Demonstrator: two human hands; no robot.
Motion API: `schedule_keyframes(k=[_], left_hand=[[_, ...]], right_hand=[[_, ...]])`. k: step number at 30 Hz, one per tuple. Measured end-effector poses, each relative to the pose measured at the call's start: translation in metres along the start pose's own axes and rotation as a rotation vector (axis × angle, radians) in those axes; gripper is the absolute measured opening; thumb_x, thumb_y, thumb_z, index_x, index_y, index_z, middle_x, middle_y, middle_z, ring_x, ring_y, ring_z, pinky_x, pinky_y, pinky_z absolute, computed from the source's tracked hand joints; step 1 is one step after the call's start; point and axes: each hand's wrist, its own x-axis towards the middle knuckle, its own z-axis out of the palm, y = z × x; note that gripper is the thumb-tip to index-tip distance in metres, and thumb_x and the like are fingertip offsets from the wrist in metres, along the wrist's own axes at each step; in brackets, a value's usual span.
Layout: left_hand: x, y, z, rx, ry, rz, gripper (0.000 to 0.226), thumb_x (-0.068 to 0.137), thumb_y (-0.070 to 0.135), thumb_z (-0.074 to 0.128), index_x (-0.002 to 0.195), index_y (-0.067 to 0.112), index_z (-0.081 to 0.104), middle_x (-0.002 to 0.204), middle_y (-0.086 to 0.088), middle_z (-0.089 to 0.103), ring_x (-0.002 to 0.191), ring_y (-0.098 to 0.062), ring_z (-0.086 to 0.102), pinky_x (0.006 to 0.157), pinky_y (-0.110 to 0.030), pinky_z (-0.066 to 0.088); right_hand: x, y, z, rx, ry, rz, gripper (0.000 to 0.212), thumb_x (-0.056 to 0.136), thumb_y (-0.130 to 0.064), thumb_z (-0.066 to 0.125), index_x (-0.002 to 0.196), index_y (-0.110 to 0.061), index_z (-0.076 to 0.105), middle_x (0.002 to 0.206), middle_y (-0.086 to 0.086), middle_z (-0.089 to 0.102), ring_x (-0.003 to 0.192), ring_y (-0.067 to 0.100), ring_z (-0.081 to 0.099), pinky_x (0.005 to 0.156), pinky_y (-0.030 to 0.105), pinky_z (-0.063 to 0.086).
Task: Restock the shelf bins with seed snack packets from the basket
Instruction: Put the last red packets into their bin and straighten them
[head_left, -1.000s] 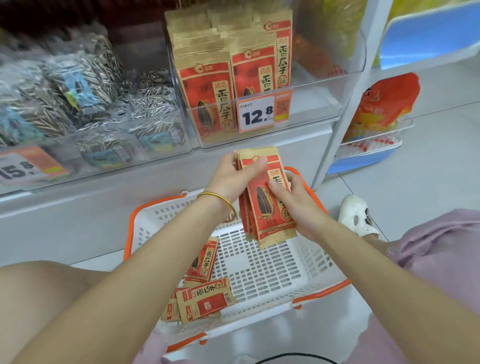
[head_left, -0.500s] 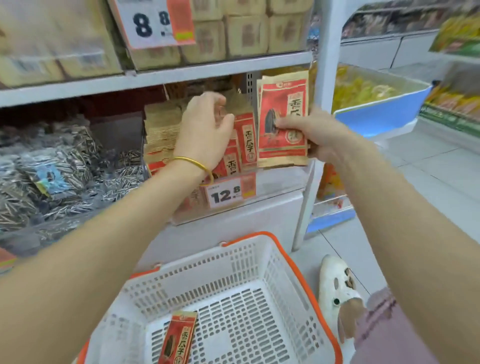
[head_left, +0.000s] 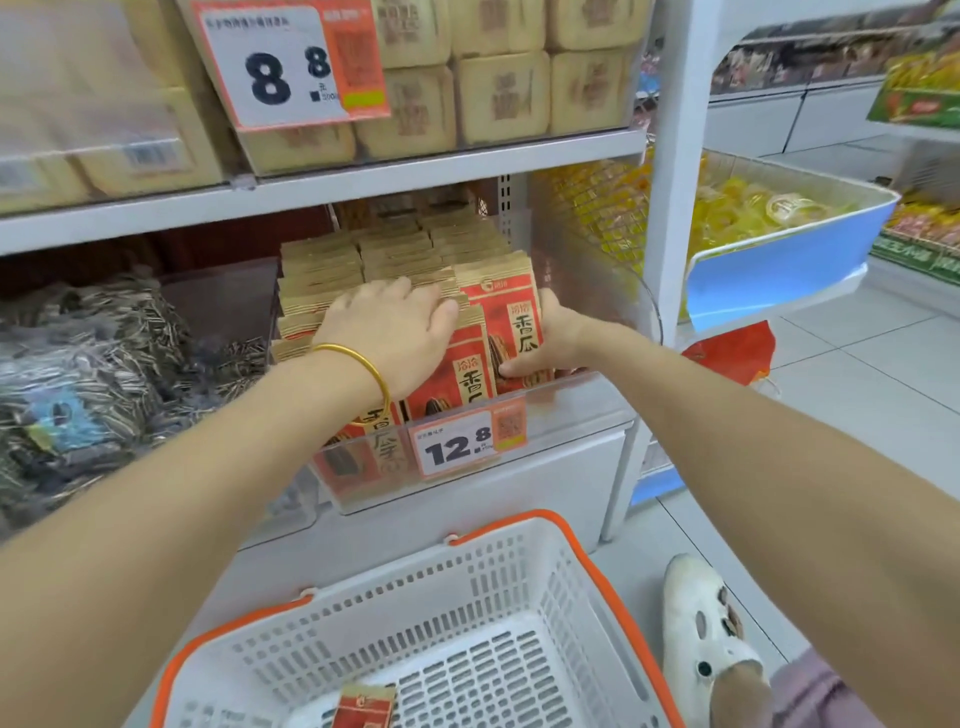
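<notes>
Right hand (head_left: 558, 338) grips red packet (head_left: 506, 312) above the "12.8" tag (head_left: 457, 448).

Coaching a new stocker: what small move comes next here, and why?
Probably seat the held seed packets into the clear bin, then let go: the right hand grips them at its front right, while the left hand lies flat on the neighbouring rows.

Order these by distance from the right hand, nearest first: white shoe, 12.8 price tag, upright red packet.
From the right hand:
1. Red packet, held by it, in the bin.
2. 12.8 price tag, just below, on the bin's front.
3. White shoe, on the floor, lower right.
</notes>
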Motion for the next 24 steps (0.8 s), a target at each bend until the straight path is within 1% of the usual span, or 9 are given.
schedule_keyframes(k=[3, 6, 9, 12, 15, 18, 20, 22, 24], left_hand=[[0.001, -0.001, 0.001, -0.02, -0.005, 0.014, 0.055, 0.099, 0.045, 0.012, 0.146, 0.023, 0.029, 0.153, -0.006, 0.028, 0.143, -0.022, 0.019, 0.116, -0.044, 0.017], [0.001, -0.003, 0.002, -0.02, -0.004, 0.026, 0.055, 0.098, 0.045, 0.012, 0.145, 0.022, 0.032, 0.151, -0.007, 0.032, 0.142, -0.023, 0.022, 0.115, -0.046, 0.019], [0.001, -0.003, 0.001, -0.026, 0.001, 0.031, 0.055, 0.099, 0.044, 0.013, 0.143, 0.02, 0.034, 0.149, -0.008, 0.034, 0.141, -0.024, 0.024, 0.115, -0.046, 0.019], [0.002, -0.002, 0.002, -0.022, -0.003, 0.034, 0.054, 0.099, 0.044, 0.013, 0.141, 0.019, 0.038, 0.147, -0.009, 0.036, 0.139, -0.025, 0.026, 0.115, -0.046, 0.02], [0.001, -0.002, 0.002, -0.02, 0.019, 0.02, 0.054, 0.098, 0.044, 0.014, 0.139, 0.018, 0.04, 0.144, -0.009, 0.039, 0.136, -0.027, 0.03, 0.114, -0.047, 0.023], [-0.01, 0.0, -0.002, -0.047, 0.198, 0.051, 0.053, 0.097, 0.043, 0.02, 0.132, 0.014, 0.047, 0.137, -0.009, 0.046, 0.13, -0.028, 0.037, 0.11, -0.043, 0.027], [-0.034, 0.003, -0.005, -0.074, 0.412, 0.139, 0.052, 0.093, 0.041, 0.024, 0.121, 0.011, 0.056, 0.128, -0.009, 0.053, 0.121, -0.028, 0.045, 0.099, -0.041, 0.033], [-0.07, 0.001, -0.005, -0.138, 0.616, 0.247, 0.041, 0.091, 0.033, 0.034, 0.11, 0.011, 0.062, 0.12, -0.006, 0.06, 0.11, -0.028, 0.053, 0.088, -0.039, 0.035], [-0.112, -0.009, 0.012, -0.21, 0.657, 0.319, 0.031, 0.09, 0.023, 0.041, 0.104, 0.009, 0.064, 0.114, -0.006, 0.063, 0.101, -0.029, 0.056, 0.081, -0.041, 0.039]], right_hand=[[0.0, -0.005, -0.002, -0.017, -0.071, 0.049, 0.104, 0.055, -0.017, 0.091, 0.135, -0.014, 0.025, 0.125, 0.002, 0.052, 0.118, 0.023, 0.051, 0.101, 0.045, 0.044], [0.003, -0.007, -0.001, 0.045, 0.053, 0.021, 0.101, 0.054, -0.001, 0.088, 0.135, -0.014, 0.029, 0.122, 0.006, 0.056, 0.115, 0.025, 0.054, 0.096, 0.047, 0.048], [0.001, -0.008, 0.004, 0.1, 0.078, 0.058, 0.107, 0.057, 0.0, 0.086, 0.14, -0.013, 0.021, 0.127, 0.008, 0.053, 0.122, 0.026, 0.049, 0.104, 0.045, 0.042], [-0.004, -0.013, 0.002, 0.023, -0.047, 0.159, 0.101, 0.062, -0.008, 0.087, 0.139, -0.009, 0.021, 0.129, 0.008, 0.05, 0.119, 0.027, 0.05, 0.105, 0.044, 0.041], [-0.016, -0.026, -0.01, -0.074, -0.105, 0.222, 0.101, 0.047, -0.027, 0.093, 0.13, -0.007, 0.038, 0.123, 0.004, 0.052, 0.106, 0.025, 0.059, 0.095, 0.044, 0.05], [-0.038, -0.04, -0.019, -0.033, -0.056, 0.266, 0.067, 0.066, -0.013, 0.085, 0.113, -0.004, 0.039, 0.111, 0.008, 0.055, 0.095, 0.025, 0.063, 0.065, 0.028, 0.057], [-0.059, -0.049, -0.022, -0.063, 0.02, 0.267, 0.053, 0.076, -0.008, 0.078, 0.112, -0.006, 0.038, 0.109, 0.011, 0.054, 0.095, 0.025, 0.062, 0.05, 0.017, 0.05], [-0.081, -0.055, -0.02, -0.168, 0.254, 0.132, 0.058, 0.077, -0.013, 0.077, 0.121, -0.004, 0.04, 0.117, 0.014, 0.054, 0.104, 0.029, 0.057, 0.064, 0.02, 0.046], [-0.114, -0.062, -0.005, -0.131, 0.507, -0.083, 0.049, 0.079, -0.012, 0.072, 0.12, -0.007, 0.045, 0.11, 0.013, 0.059, 0.099, 0.029, 0.059, 0.077, 0.031, 0.045]])
